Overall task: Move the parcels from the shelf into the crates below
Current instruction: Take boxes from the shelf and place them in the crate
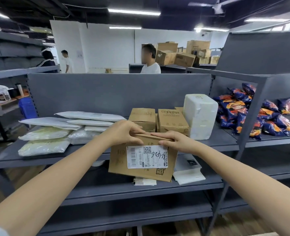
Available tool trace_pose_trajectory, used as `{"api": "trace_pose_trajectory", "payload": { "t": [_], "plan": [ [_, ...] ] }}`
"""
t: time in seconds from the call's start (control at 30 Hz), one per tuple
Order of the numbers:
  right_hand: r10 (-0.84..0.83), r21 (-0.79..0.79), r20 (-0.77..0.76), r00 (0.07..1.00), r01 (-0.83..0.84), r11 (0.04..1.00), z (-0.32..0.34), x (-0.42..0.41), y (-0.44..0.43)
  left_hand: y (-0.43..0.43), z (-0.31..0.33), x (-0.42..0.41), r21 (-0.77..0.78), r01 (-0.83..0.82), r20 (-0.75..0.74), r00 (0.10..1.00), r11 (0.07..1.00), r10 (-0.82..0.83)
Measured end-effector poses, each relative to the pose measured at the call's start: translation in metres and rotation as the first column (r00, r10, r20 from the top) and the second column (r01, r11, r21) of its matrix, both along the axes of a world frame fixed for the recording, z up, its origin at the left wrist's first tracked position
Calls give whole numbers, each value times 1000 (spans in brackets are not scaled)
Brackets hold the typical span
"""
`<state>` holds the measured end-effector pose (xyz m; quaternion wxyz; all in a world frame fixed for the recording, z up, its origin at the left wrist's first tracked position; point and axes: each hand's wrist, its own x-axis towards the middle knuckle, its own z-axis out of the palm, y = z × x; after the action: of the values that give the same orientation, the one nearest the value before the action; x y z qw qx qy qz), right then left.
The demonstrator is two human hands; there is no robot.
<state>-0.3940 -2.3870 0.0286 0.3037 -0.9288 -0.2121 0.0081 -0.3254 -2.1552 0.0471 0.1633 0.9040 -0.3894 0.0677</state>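
Note:
A brown cardboard parcel [120, 160] with a white shipping label hangs in front of the grey shelf's [47, 159] front edge. My left hand [123, 132] grips its top left corner and my right hand [175, 140] grips its top right corner. On the shelf behind stand two small cardboard boxes [143, 118], [172, 122] and a tall white wrapped parcel [199, 114]. To the left lie several white and pale padded mailers [59, 132] in stacks. No crate is in view.
A lower shelf [183, 184] holds white packets and papers. Blue and orange snack bags [253, 114] fill the shelf at right. Three people stand beyond the shelf's back panel [117, 92]. A desk [2, 104] stands at left and stacked cartons [183, 53] far back.

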Motion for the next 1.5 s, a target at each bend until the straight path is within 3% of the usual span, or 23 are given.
{"api": "trace_pose_trajectory", "payload": {
  "t": [0.1,0.17,0.2,0.27,0.33,0.43,0.5,0.67,0.83,1.07,1.23,1.5],
  "plan": [
    [-78,168,10,997,75,983,-6,-1,-2,3,-13,-1,-137,-52,426,898,989,107],
    [-140,332,-16,990,138,933,-11,-1,-3,3,-26,-8,-302,-99,503,829,948,247],
    [-169,407,-29,985,166,898,-14,0,-3,2,-32,-15,-369,-156,435,842,916,319],
    [-206,518,-43,978,198,832,-20,1,-2,-4,-42,-32,-499,-290,163,894,817,417],
    [-223,561,-39,974,206,801,-24,-1,2,-9,-53,-43,-579,-356,-25,907,734,420],
    [-243,663,-73,967,229,713,-29,-4,8,-17,-60,-57,-745,-350,-179,925,568,335],
    [-223,750,-111,968,229,620,-30,-6,13,-21,-66,-64,-777,-402,-323,915,484,241],
    [-196,820,-159,968,240,519,-36,-13,28,-26,-74,-71,-813,-386,-398,915,437,66],
    [-220,698,-120,968,240,675,-38,-25,30,-19,-69,-70,-834,-347,-368,929,429,35],
    [-214,618,-96,972,227,753,-36,-38,25,-11,-82,-70,-823,-297,-359,933,484,-36],
    [-277,576,-87,957,275,770,-66,-48,19,-15,-102,-78,-757,-332,-411,911,562,-15],
    [-278,566,-234,932,363,740,-141,-91,-3,-24,-168,-123,-578,-454,-572,818,678,60]
  ]
}}
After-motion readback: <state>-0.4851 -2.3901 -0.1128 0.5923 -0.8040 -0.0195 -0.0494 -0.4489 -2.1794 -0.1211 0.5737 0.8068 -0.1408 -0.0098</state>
